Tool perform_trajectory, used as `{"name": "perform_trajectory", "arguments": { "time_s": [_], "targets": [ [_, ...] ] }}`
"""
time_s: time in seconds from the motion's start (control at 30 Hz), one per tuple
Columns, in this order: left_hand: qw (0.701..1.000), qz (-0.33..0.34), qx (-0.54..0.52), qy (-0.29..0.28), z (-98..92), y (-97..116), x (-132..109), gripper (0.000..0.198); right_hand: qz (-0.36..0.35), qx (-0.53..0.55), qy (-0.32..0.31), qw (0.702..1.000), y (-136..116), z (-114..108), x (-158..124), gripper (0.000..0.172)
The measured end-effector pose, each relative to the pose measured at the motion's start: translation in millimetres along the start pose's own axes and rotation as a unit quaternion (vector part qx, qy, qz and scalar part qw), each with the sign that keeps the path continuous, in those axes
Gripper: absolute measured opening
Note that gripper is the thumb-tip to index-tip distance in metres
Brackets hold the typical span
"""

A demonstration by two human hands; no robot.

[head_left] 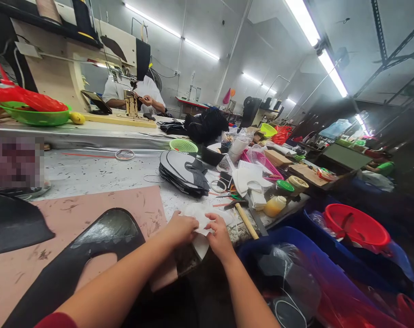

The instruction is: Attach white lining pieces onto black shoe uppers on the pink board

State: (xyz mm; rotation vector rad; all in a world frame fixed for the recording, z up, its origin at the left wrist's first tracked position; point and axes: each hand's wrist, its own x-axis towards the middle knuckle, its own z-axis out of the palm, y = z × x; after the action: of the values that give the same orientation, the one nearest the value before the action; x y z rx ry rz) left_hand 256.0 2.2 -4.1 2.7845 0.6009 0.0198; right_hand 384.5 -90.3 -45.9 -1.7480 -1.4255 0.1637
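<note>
At the table's front edge, my left hand [180,228] is closed on thin white sheet pieces [195,210], which look like paper or lining. My right hand [219,233] pinches the same white material from the other side, its fingers curled. A pale tip of it hangs below, between the hands. Just beyond lies a stack of grey and black cut pieces [181,171]. Left of my forearms, a large curved black piece [107,230] rests on a pinkish board [131,196], with another black piece [20,223] farther left.
Right of my hands lie a wooden-handled hammer [246,221], a bottle of yellowish liquid [275,206] and a green-lidded jar [284,187]. Blue bins [289,234] stand below the right edge, one holding a red basin [357,223]. A person [148,93] works behind the sewing machine [100,54].
</note>
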Motion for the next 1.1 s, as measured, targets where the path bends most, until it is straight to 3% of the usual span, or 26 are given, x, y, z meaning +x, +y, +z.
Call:
{"name": "perform_trajectory", "arguments": {
  "time_s": [0.17,0.3,0.4,0.5,0.6,0.7,0.87,0.97,1.1],
  "targets": [
    [1.0,-0.004,0.0,0.008,5.0,0,2,0.013,-0.107,-0.085,0.015,0.991,-5,-10,-2,0.012],
    [1.0,0.007,-0.02,0.014,9.2,-3,0,0.016,-0.185,-0.081,0.011,0.979,-10,-16,-9,0.019],
    [0.998,0.031,-0.045,0.018,11.0,-6,-3,0.026,-0.216,-0.084,-0.016,0.973,-12,-19,-15,0.026],
    [0.997,0.04,-0.064,0.029,12.1,-11,-5,0.047,-0.239,-0.105,-0.009,0.965,-9,-22,-21,0.025],
    [0.997,0.018,-0.074,0.034,13.6,-14,-5,0.059,-0.264,-0.14,0.019,0.954,-5,-23,-25,0.023],
    [0.995,-0.028,-0.081,0.042,14.5,-17,0,0.052,-0.285,-0.179,0.028,0.941,-3,-22,-27,0.026],
    [0.989,-0.113,-0.069,0.068,10.6,-18,17,0.04,-0.258,-0.198,-0.007,0.946,-9,-24,-30,0.025],
    [0.989,-0.127,-0.051,0.056,6.2,-19,26,0.04,-0.217,-0.127,-0.037,0.967,-10,-30,-34,0.018],
    [0.987,-0.152,-0.036,0.041,2.2,-22,34,0.033,-0.108,-0.043,0.087,0.989,9,-39,-24,0.016]
  ]
}}
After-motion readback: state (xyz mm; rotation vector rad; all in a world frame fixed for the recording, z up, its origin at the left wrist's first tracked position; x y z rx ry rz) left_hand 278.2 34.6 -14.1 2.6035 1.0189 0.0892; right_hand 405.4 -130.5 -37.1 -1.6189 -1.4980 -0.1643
